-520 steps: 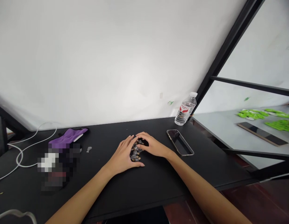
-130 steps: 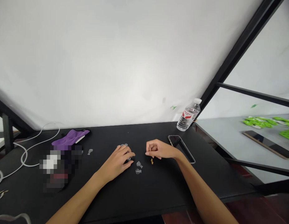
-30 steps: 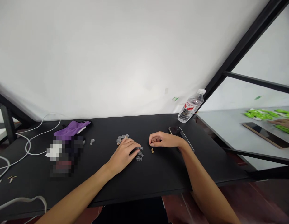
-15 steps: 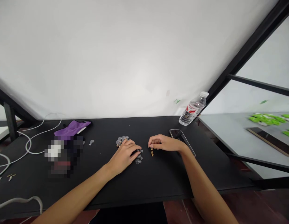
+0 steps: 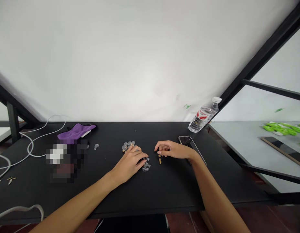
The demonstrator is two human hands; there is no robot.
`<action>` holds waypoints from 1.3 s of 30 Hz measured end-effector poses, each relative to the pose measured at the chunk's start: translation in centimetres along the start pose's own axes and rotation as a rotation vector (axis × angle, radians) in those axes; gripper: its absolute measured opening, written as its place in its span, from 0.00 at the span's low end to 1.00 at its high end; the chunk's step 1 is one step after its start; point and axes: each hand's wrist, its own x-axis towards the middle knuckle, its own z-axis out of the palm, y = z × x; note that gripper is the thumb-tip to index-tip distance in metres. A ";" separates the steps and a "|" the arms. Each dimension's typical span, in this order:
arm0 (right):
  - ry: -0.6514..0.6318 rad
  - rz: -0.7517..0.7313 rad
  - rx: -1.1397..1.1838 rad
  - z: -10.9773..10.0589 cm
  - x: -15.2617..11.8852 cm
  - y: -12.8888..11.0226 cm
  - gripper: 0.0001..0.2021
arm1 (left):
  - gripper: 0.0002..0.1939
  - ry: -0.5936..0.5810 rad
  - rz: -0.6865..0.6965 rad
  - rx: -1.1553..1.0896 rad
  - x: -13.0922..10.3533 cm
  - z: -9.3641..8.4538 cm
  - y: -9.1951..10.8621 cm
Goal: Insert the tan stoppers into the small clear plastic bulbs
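Observation:
My left hand (image 5: 133, 161) rests on the black table, its thumb and fingers closed around a small clear glass bottle (image 5: 146, 159). Just below those fingertips lie more small clear bottles (image 5: 145, 167), close together. Behind the hand is a cluster of round clear bottles (image 5: 127, 144), some with tan stoppers, partly hidden by my knuckles. To the right, my right hand (image 5: 171, 149) hovers low with fingers curled and thumb pressed toward them; anything held there is hidden. Several small tan stoppers (image 5: 160, 160) lie in a short row under its fingertips.
A phone (image 5: 188, 142) lies partly under my right forearm. Behind it stands a water bottle (image 5: 204, 116). On the left are a purple cloth (image 5: 76, 131), a small clear piece (image 5: 96, 147), white cables (image 5: 31, 147) and a blurred-out patch. Green items (image 5: 282, 128) lie on a grey table.
The view has shifted slightly. My left fingers stay at the small bottles, and the lower bottles now lie closer together. My right hand remains over the stoppers with its fingers curled.

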 end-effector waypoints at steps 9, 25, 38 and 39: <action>0.004 0.013 0.018 0.0 -0.1 0.0 0.21 | 0.08 0.011 -0.013 -0.011 0.3 -0.2 0.0; 0.011 -0.005 0.033 -0.2 -0.2 0.2 0.21 | 0.08 0.001 -0.008 -0.054 0.3 -0.2 0.0; 0.035 0.024 0.070 0.0 0.1 0.4 0.21 | 0.08 -0.020 0.012 -0.049 -0.1 -0.1 0.3; 0.039 0.027 0.065 0.0 0.1 0.3 0.21 | 0.08 -0.016 0.014 -0.045 -0.1 -0.1 0.3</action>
